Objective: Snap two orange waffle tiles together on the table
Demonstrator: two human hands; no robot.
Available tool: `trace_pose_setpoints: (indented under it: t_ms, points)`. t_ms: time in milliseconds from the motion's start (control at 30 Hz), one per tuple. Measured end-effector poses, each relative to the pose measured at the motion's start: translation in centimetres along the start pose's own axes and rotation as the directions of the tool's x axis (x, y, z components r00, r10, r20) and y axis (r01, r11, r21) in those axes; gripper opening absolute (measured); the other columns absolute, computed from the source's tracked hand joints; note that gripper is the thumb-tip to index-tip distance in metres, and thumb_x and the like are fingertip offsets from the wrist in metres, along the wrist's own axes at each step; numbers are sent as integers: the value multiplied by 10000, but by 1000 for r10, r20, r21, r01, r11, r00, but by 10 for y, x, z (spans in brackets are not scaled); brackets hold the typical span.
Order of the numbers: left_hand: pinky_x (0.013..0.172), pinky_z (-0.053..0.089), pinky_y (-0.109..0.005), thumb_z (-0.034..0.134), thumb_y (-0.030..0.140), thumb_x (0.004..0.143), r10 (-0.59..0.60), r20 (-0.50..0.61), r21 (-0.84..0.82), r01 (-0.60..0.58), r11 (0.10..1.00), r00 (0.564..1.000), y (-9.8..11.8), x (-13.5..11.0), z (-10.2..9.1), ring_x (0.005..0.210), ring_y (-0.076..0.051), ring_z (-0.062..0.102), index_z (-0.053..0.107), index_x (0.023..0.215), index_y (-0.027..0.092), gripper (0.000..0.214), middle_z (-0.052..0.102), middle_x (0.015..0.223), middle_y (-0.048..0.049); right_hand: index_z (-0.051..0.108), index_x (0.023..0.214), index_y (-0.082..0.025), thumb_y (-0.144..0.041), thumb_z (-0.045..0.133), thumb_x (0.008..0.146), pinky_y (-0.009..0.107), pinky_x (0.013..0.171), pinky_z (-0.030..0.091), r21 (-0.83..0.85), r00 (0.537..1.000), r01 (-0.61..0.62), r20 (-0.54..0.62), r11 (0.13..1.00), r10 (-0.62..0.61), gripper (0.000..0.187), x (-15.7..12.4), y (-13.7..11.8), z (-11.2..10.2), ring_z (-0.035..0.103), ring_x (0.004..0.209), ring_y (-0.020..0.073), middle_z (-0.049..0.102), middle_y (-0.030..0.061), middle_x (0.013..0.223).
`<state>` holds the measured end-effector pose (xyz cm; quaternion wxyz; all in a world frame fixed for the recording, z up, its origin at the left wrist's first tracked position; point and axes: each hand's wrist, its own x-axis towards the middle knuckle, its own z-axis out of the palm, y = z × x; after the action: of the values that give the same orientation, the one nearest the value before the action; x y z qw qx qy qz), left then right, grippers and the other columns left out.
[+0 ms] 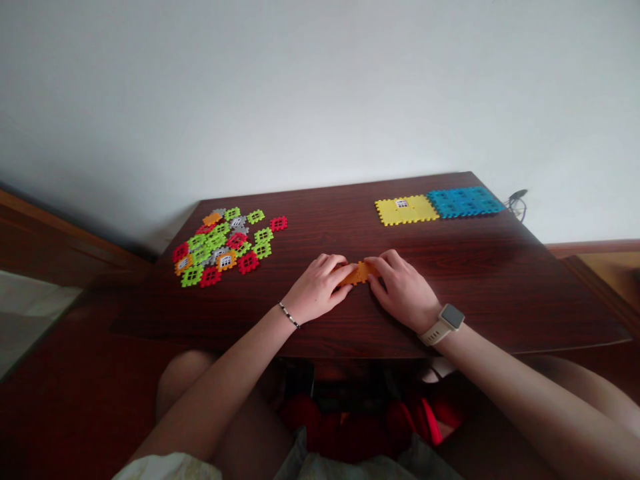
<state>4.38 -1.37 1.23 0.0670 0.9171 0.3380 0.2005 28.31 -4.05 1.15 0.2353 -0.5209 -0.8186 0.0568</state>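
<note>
Orange interlocking tiles (359, 273) lie low over the front middle of the table, between my two hands. My left hand (320, 283) grips the left end, with thumb and fingers closed around it. On the right end, the thumb and fingers of my right hand (403, 290) are pressed in the same way. The fingers cover both ends, so I cannot tell whether the two orange parts are fully joined. A bracelet circles my left wrist and a watch (453, 316) sits on my right one.
A loose pile of green, red, orange and grey window tiles (217, 233) spreads over the table's left side. At the back right lie a yellow panel (415, 212) with one white window and a blue panel (465, 202) against it. The wall (320, 100) stands behind the table (320, 213).
</note>
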Motion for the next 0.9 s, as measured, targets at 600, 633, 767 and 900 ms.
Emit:
trace_pose_setpoints:
  t_ms: [600, 633, 767, 900]
  points:
    - [1107, 549, -505, 628, 243, 1051, -2, 7, 16, 2, 1000, 1000, 0, 0, 0, 1206, -283, 585, 587, 1449, 219, 401, 616, 1332, -105, 622, 1302, -178, -248, 488, 1064, 418, 898, 560, -4, 1000, 4, -3, 1000, -4, 283, 0, -1, 0, 661, 1002, 277, 618, 126, 1134]
    - [1106, 551, -506, 629, 243, 1050, -3, 7, 16, 3, 1000, 1000, 0, 0, 0, 1206, -283, 586, 586, 1449, 224, 402, 615, 1333, -104, 622, 1302, -181, -249, 488, 1064, 416, 897, 561, -5, 1000, 5, -4, 1000, -5, 281, 0, -1, 0, 662, 1003, 276, 618, 125, 1132]
    - [1106, 551, -506, 637, 239, 1046, -3, 7, 19, 3, 1000, 1000, 0, 0, 0, 1200, -283, 587, 589, 1444, 215, 402, 618, 1329, -106, 623, 1299, -176, -250, 493, 1064, 418, 898, 565, -11, 1000, 1, -10, 1000, -1, 279, 0, 0, 0, 665, 1006, 280, 620, 128, 1138]
    - [1098, 556, -520, 632, 241, 1046, -3, 3, 11, 3, 1000, 1000, 0, 0, 0, 1200, -286, 589, 585, 1450, 234, 407, 621, 1326, -106, 619, 1302, -190, -256, 483, 1069, 423, 900, 569, -6, 1000, 10, -9, 1000, -10, 278, 0, 1, 1, 668, 1011, 279, 623, 129, 1143]
